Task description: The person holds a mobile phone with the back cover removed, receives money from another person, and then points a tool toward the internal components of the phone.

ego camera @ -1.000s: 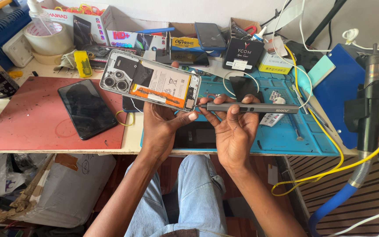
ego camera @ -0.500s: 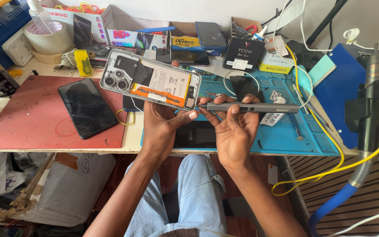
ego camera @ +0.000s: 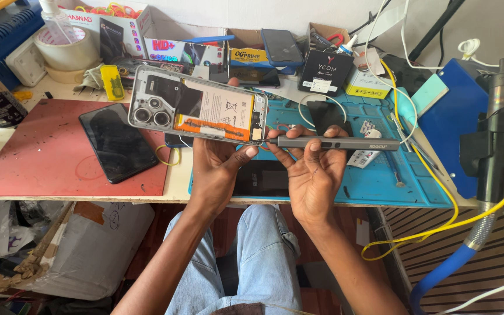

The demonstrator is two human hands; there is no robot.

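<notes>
Cluttered bench space fills the view, with a wooden workbench [ego camera: 176, 186] running across it above the person's denim-clad knees.

Nearest the camera, the two hands meet over the bench's front edge. The left hand [ego camera: 220, 172] is closed around the lower right end of an opened phone [ego camera: 196, 111], holding it up off the bench with its back cover off, so the camera cluster, the white battery label and an orange strip show. The right hand [ego camera: 316, 172] pinches a slim grey electric screwdriver [ego camera: 336, 143] between thumb and fingertips, lying level, its tip touching the phone's right-hand corner.

Compared with the two earlier views, almost nothing has shifted: phone, driver and both hands sit in the same places, and the tip stays on the same corner. That steadiness suggests the work is dwelling on one screw at that edge rather than moving along the frame.

Just beyond the hands, a blue repair mat [ego camera: 380, 181] lies under the driver, a dark panel on it below the wrists. To the left, a red mat [ego camera: 42, 157] carries a black screen panel [ego camera: 118, 143], well apart from the phone. Farther back stand a tape roll [ego camera: 68, 52], small boxes and another phone [ego camera: 283, 46] by the wall.
</notes>
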